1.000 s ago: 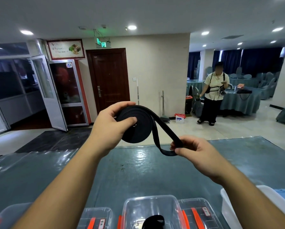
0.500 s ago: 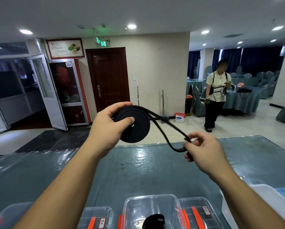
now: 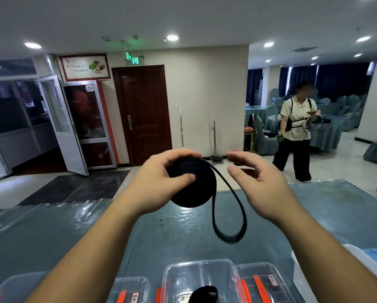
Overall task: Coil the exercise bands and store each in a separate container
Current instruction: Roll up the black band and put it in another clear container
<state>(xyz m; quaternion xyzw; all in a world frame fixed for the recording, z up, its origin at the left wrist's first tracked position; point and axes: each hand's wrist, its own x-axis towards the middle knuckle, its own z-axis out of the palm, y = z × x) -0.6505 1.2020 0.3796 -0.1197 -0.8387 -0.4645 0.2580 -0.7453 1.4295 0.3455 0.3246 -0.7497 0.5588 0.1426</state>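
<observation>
My left hand [image 3: 161, 182] grips a black exercise band [image 3: 196, 189] wound into a flat coil, thumb pressed on its face, held in the air above the table. A loose loop of the band hangs down from the coil to the right and below it. My right hand [image 3: 257, 182] hovers beside the coil with fingers spread and relaxed, touching nothing. At the near edge stands a clear plastic container [image 3: 201, 278] with another black coiled band [image 3: 204, 295] inside it.
The table [image 3: 96, 226] has a grey-green cover under clear plastic. More clear containers with orange clips [image 3: 261, 283] [image 3: 130, 289] line the near edge, and a white bin [image 3: 301, 272] sits at right. A person [image 3: 296, 136] walks on the floor behind the table.
My right hand has let go of the band's tail and opened up next to the coil. The freed loop now hangs down. The person in the background has walked closer.
</observation>
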